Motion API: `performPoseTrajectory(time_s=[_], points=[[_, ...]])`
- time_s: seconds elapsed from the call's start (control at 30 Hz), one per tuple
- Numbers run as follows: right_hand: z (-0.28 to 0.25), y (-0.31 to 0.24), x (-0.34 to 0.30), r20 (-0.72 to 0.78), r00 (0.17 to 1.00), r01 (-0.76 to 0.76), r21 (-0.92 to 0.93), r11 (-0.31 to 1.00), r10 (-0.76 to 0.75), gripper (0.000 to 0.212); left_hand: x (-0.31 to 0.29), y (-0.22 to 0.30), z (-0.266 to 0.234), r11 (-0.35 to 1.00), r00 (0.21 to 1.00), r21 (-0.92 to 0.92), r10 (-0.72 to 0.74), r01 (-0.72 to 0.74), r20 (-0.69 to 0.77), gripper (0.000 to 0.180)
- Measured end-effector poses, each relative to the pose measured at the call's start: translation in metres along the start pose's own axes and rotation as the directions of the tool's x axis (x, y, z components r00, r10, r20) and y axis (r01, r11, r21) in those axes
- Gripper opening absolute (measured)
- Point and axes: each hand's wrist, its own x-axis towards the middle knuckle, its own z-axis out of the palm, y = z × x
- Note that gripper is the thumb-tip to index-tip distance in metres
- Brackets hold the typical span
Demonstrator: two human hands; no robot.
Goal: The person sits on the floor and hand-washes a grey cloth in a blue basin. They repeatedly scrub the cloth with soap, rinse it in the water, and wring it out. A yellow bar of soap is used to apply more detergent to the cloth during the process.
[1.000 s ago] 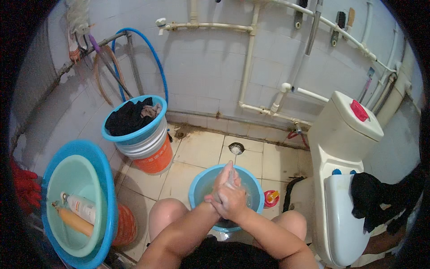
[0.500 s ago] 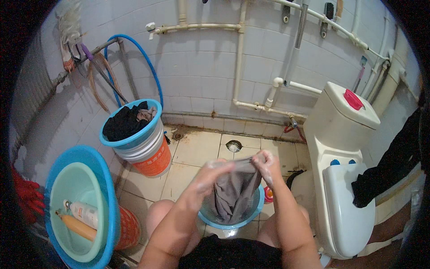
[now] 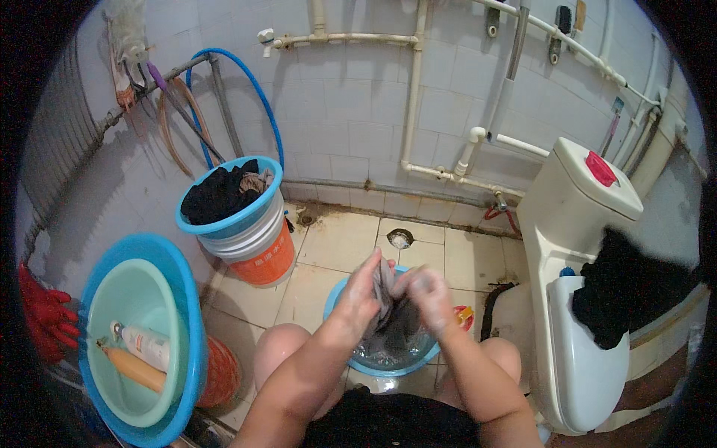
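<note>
Over a blue basin between my knees, both hands hold a wet grey cloth. My left hand has its fingers stretched upward, with the cloth caught against its thumb side. Curled into a fist and slightly blurred, my right hand grips the cloth's other side. White suds coat both hands. The cloth's darker lower part hangs into the sudsy water, and its exact folds are hidden behind the hands.
Left, a pale green tub holding bottles sits inside a larger blue basin. Behind it, a white bucket carries a blue basin of dark clothes. At right stands a toilet with black cloth over it. A floor drain lies ahead.
My hands have brought the spread cloth together, bunching it between them and lowering it. The right hand moved down and left. The black cloth by the toilet shifted and bunched up.
</note>
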Motion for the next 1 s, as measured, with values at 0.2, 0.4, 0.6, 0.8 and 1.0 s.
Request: performPoseTrajectory(time_s=[0.2, 0.4, 0.6, 0.8, 1.0], points=[[0.039, -0.008, 0.002, -0.012, 0.934, 0.284, -0.580, 0.764, -0.357, 0.026, -0.015, -0.036, -0.012, 0.996, 0.909, 0.028, 0.070, -0.090, 0.411, 0.034], [0.036, 0.001, 0.000, -0.090, 0.961, 0.134, -0.677, 0.723, -0.262, 0.032, -0.021, -0.042, 0.007, 0.999, 0.926, -0.033, 0.038, -0.028, 0.376, 0.028], [0.018, 0.000, 0.021, -0.333, 0.941, -0.249, -0.575, 0.779, 0.054, 0.030, -0.001, -0.050, 0.004, 0.998, 0.983, 0.002, 0.067, -0.068, 0.168, 0.029], [-0.026, 0.033, 0.026, -0.259, 0.965, -0.051, -0.015, 0.999, 0.045, 0.041, -0.019, -0.008, 0.009, 0.984, 0.961, 0.177, -0.061, 0.013, 0.270, 0.040], [-0.013, 0.008, 0.007, 0.110, 0.957, -0.215, -0.359, 0.908, 0.269, 0.046, -0.011, -0.008, 0.001, 0.879, 0.981, 0.441, 0.129, -0.180, 0.143, 0.038]])
